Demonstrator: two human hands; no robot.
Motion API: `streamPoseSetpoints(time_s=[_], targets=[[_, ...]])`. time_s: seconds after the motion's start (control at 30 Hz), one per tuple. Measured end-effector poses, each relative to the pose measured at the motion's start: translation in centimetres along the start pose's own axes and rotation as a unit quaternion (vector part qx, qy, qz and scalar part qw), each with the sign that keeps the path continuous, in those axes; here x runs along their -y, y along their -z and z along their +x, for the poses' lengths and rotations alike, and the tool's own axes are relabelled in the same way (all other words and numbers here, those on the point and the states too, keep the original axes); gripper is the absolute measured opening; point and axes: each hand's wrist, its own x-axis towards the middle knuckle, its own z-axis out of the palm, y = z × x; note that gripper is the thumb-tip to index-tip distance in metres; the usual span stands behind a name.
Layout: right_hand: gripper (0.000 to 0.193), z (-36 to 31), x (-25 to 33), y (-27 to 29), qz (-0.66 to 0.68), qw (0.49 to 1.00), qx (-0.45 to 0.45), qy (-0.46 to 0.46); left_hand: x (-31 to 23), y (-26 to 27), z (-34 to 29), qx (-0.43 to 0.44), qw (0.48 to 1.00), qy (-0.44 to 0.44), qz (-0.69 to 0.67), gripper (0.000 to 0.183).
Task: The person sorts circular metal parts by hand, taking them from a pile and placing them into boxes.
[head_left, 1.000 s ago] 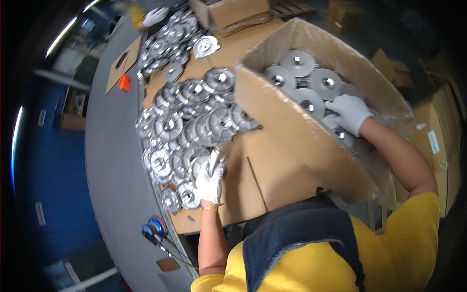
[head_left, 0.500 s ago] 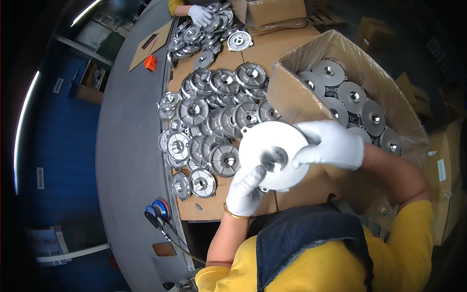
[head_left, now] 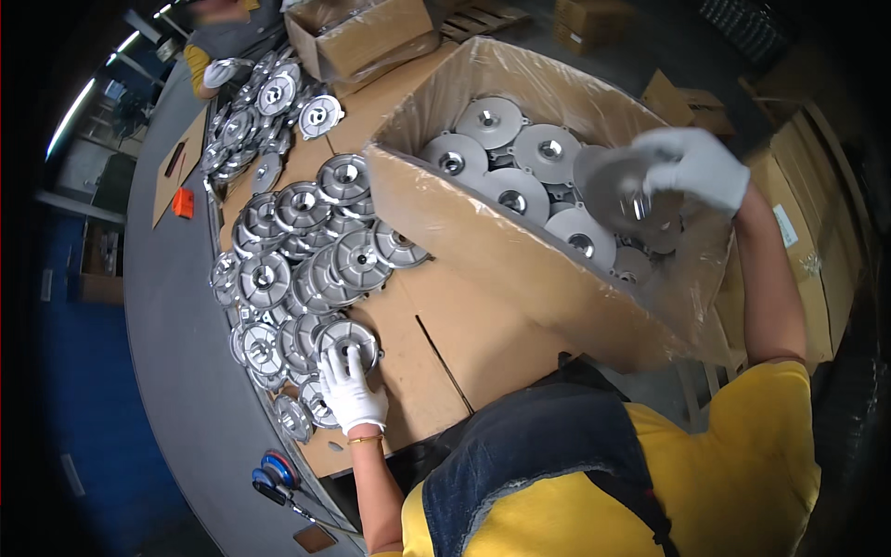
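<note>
My right hand (head_left: 701,169), in a white glove, grips a round metal end cover (head_left: 617,193) by its edge. That cover is tilted and a little blurred over the open, plastic-lined carton (head_left: 548,265), where several similar covers (head_left: 549,153) lie with their smooth faces up. My left hand (head_left: 353,390), also gloved, rests with its fingers stretched across a ribbed end cover (head_left: 362,339) at the near end of the pile. The fingertips touch that cover around its hub. Stacked ribbed covers (head_left: 264,280) spread away from it over the cardboard-covered table.
A blue sander (head_left: 277,470) with a hose lies on the grey surface (head_left: 172,371) at left. Farther off are an orange object (head_left: 184,203), another heap of covers (head_left: 251,121), a co-worker's gloved hand (head_left: 220,72) and a second carton (head_left: 362,42). Flattened cartons (head_left: 789,241) stand at right.
The end cover that both hands held before me has moved right, over the carton, in my right hand alone. My left hand has let go of it and moved onto a cover in the pile.
</note>
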Motion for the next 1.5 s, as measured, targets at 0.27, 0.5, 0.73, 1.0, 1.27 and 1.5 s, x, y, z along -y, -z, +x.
streamPoseSetpoints(time_s=[0.27,0.5,0.73,1.0,1.27,1.5], targets=[[0.031,1.5,-6.4,-7.0,-0.502,0.816,0.282,-0.048,0.2,-2.7,1.5,-0.164,0.986,-0.032,-0.016,0.045],[0.039,2.4,-6.9,-7.9,-0.445,0.851,0.277,-0.034,1.2,-1.5,0.8,-0.205,0.968,0.018,-0.147,0.036],[0.033,1.4,-8.4,-7.4,-0.34,0.918,0.201,-0.02,-0.3,1.5,0.6,-0.14,0.66,0.184,-0.715,0.038],[0.035,2.0,-4.8,-8.1,-0.467,0.871,0.131,-0.081,-4.3,7.0,0.9,-0.016,0.235,0.133,-0.963,0.05],[0.042,1.7,1.2,-9.7,-0.121,0.986,-0.086,0.078,-5.7,9.5,-0.8,0.001,0.326,0.03,-0.945,0.049],[0.048,-0.9,12.3,-14.3,-0.229,0.814,-0.019,0.534,-8.0,13.6,0.5,-0.275,0.805,-0.245,-0.465,0.019]])
